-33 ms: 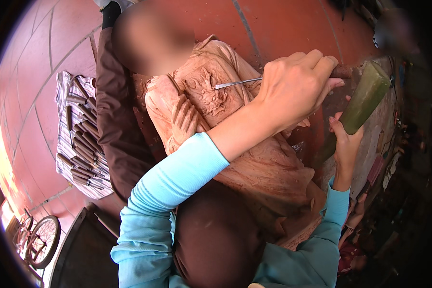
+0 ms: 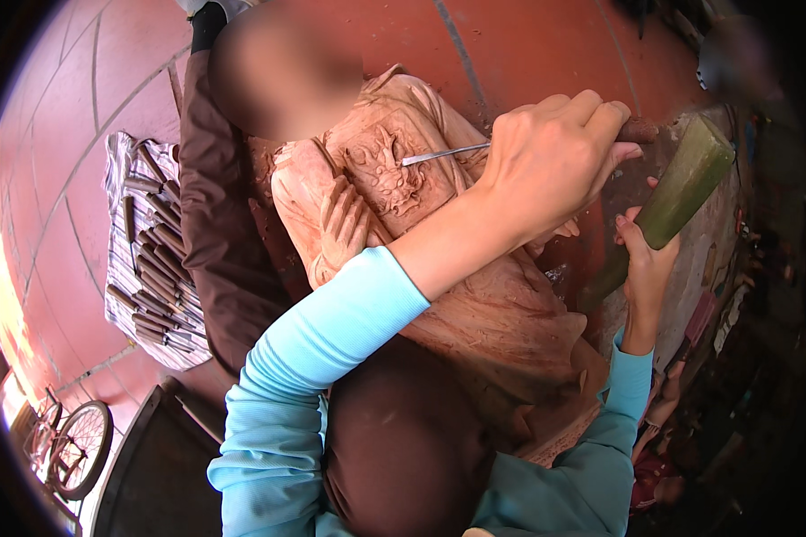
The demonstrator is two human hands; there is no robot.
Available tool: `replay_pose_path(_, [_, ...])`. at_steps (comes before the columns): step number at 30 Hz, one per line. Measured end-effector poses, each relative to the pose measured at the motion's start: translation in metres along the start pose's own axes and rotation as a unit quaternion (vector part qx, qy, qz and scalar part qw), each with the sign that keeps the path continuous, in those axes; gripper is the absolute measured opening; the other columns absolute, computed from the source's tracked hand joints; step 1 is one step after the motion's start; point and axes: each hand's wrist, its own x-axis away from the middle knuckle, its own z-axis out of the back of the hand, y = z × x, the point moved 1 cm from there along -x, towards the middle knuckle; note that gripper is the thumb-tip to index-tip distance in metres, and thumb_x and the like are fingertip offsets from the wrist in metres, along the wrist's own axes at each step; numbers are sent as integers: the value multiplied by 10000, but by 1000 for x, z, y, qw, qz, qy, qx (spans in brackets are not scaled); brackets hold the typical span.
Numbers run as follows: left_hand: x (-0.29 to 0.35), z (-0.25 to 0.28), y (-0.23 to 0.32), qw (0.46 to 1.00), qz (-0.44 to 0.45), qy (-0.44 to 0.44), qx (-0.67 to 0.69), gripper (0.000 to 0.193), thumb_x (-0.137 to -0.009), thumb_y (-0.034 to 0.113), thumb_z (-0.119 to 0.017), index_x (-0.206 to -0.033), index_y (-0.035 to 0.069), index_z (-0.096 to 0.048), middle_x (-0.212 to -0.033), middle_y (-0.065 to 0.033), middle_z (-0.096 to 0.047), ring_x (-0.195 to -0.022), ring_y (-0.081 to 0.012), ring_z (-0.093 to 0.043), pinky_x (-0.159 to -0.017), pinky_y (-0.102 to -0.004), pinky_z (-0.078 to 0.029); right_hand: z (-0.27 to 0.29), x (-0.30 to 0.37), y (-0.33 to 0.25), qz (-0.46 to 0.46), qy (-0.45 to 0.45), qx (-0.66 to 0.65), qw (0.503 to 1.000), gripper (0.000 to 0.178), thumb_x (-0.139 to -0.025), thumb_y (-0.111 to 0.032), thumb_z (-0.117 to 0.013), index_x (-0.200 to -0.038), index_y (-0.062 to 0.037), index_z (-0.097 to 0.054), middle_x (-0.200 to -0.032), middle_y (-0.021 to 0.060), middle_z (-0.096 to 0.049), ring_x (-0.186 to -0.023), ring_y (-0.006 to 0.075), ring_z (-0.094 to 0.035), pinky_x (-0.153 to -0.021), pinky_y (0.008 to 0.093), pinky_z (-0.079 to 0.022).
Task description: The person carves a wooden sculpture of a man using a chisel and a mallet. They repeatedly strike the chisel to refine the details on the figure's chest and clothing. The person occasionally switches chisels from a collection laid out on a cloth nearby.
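A carved wooden statue (image 2: 475, 304) of a robed figure lies across my lap and the floor, with a raised curling relief (image 2: 394, 174) on its chest. My left hand (image 2: 555, 161) is closed round a chisel (image 2: 446, 154), whose thin metal blade reaches left and meets the relief. The chisel's brown handle end (image 2: 638, 132) sticks out to the right of my fist. My right hand (image 2: 649, 259) grips a green wooden mallet (image 2: 690, 179), its thick end raised close beside the chisel handle, with a gap between them. The statue's head area is blurred.
On the left, a striped cloth (image 2: 116, 286) on the red tiled floor (image 2: 72, 116) bears several chisels (image 2: 157, 264) with brown handles. A bicycle wheel (image 2: 81, 450) shows at lower left, near a dark panel (image 2: 157, 465). My brown-trousered leg (image 2: 228, 206) stretches along the statue's left.
The mallet's raised end has shifted very slightly to the right. My left hand and the chisel have hardly moved.
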Motion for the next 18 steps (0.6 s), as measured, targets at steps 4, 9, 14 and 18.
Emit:
replay_pose_path(4, [-3, -5, -8, 999, 29, 11, -30, 241, -837, 307, -669, -981, 114, -659, -742, -36, -598, -650, -236, -625, -506, -354, -478, -3, -14, 3, 26, -10, 60, 998, 344, -774, 63, -625, -1104, 1, -549, -824, 24, -560, -725, 89, -525, -660, 230, -457])
replay_pose_path(9, [-4, -7, -10, 997, 57, -11, -44, 247, -847, 317, -658, -997, 121, -665, -774, -42, -620, -687, -247, -639, -531, -372, -491, -2, -27, 5, -31, -58, 16, 998, 348, -772, 51, -629, -1107, 0, -551, -834, 24, -552, -722, 80, -515, -641, 225, -454])
replay_pose_path(14, [-8, -7, -16, 995, 84, -8, -50, 245, -874, 314, -631, -1010, 114, -670, -792, -64, -634, -706, -278, -644, -566, -393, -499, -7, -40, -4, -54, -76, -13, 996, 367, -760, 45, -630, -1115, -4, -553, -815, 17, -540, -706, 82, -505, -621, 223, -445])
replay_pose_path(18, [-11, -9, -23, 992, 101, 16, -71, 243, -885, 303, -620, -1011, 101, -669, -787, -84, -632, -704, -293, -644, -588, -411, -500, -8, -49, 1, 16, -98, 68, 993, 385, -749, 43, -635, -1123, -10, -556, -808, 14, -538, -706, 84, -509, -612, 225, -442])
